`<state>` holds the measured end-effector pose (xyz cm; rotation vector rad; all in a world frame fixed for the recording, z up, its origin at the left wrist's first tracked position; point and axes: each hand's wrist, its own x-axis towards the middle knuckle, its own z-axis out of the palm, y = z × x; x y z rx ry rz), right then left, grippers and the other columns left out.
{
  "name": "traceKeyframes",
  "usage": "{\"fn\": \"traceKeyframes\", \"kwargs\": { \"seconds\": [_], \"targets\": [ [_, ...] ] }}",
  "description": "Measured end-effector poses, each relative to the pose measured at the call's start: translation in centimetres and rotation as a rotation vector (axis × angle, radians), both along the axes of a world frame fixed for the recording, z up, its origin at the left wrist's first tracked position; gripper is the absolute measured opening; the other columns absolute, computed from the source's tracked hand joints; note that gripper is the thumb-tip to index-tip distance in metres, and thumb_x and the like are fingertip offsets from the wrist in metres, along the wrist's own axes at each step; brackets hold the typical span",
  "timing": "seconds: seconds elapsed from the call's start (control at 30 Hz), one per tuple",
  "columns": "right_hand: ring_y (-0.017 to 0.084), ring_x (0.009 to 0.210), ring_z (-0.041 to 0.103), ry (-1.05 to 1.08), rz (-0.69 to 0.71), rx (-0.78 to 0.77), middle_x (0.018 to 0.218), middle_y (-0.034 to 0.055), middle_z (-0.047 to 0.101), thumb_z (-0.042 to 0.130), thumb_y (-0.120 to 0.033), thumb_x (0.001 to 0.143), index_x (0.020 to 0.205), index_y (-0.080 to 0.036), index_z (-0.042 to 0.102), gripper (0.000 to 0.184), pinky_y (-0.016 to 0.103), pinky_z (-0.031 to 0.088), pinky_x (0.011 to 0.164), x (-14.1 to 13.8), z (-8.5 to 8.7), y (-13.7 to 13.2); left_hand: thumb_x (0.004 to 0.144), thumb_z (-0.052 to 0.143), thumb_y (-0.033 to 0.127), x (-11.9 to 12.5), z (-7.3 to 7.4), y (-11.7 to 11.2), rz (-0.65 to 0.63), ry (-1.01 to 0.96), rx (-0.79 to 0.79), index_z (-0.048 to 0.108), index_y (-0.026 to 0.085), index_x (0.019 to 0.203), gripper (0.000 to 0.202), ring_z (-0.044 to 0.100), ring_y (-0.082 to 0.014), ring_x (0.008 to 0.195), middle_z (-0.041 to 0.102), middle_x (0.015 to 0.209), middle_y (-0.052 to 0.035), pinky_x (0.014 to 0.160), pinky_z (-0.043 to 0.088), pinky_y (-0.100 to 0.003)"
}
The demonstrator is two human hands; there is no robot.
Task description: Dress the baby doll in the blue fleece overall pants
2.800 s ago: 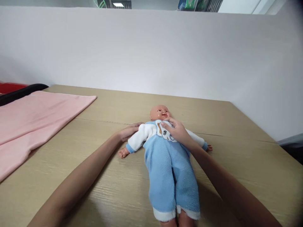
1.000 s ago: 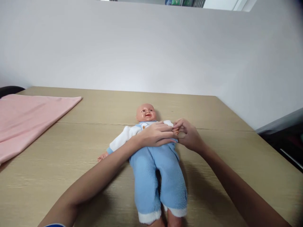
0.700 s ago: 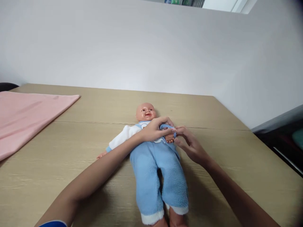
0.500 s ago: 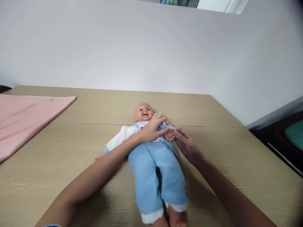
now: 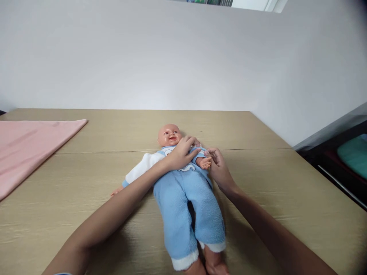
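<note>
A baby doll (image 5: 189, 202) lies on its back on the table, head away from me, in fuzzy blue trousers and a white and blue top. My left hand (image 5: 183, 152) reaches across its chest, thumb and fingers closed around the sleeve (image 5: 201, 151) of the doll's arm on the right. At that sleeve's blue cuff, my right hand (image 5: 219, 166) pinches the edge from the outer side. The doll's small hand (image 5: 204, 163) sticks out of the cuff between my hands. Its other arm (image 5: 140, 168) is stretched out to the left, partly behind my forearm.
A pink cloth (image 5: 34, 149) is spread over the left side of the wooden table (image 5: 272, 183). A pale wall (image 5: 143, 57) rises behind the table. Beyond the right edge stands a dark-framed object with something teal (image 5: 354, 154) in it.
The cuff has moved back up the doll's arm, and more of its small hand shows. My right fingers have shifted slightly up along the cuff. The view has moved a little.
</note>
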<state>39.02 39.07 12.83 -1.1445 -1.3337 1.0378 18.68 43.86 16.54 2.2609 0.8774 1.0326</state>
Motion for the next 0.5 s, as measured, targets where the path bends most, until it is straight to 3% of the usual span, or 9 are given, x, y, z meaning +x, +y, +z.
{"fn": "traceKeyframes", "kwargs": {
  "seconds": [0.13,0.37,0.5],
  "targets": [
    [0.021,0.079,0.062,0.017,0.032,-0.072,0.082,-0.0004,0.065,0.075,-0.077,0.089,0.095,-0.027,0.062,0.052,0.032,0.054,0.071,0.0,-0.7,2.2,0.106,0.062,0.031,0.4,-0.7,0.7,0.098,0.021,-0.093,0.063,0.020,0.103,0.011,0.068,-0.0244,0.098,0.071,0.104,-0.0081,0.091,0.055,-0.039],
    [0.022,0.088,0.062,0.009,0.012,-0.043,0.087,-0.0007,0.064,0.077,-0.082,0.081,0.093,-0.030,0.058,0.057,0.032,0.054,0.076,0.0,-2.6,4.6,0.104,0.063,0.028,1.1,-1.2,1.1,0.181,0.047,-0.118,0.062,0.020,0.100,0.009,0.068,-0.0220,0.088,0.073,0.098,-0.0065,0.080,0.053,-0.035],
    [0.021,0.081,0.062,-0.011,0.077,-0.070,0.081,-0.0023,0.062,0.077,-0.082,0.081,0.091,-0.030,0.057,0.056,0.032,0.054,0.071,0.6,-2.8,5.3,0.106,0.063,0.029,1.2,-1.2,0.8,0.181,0.077,-0.133,0.062,0.019,0.103,0.010,0.068,-0.0219,0.084,0.074,0.095,-0.0069,0.075,0.051,-0.034]
  ]
}}
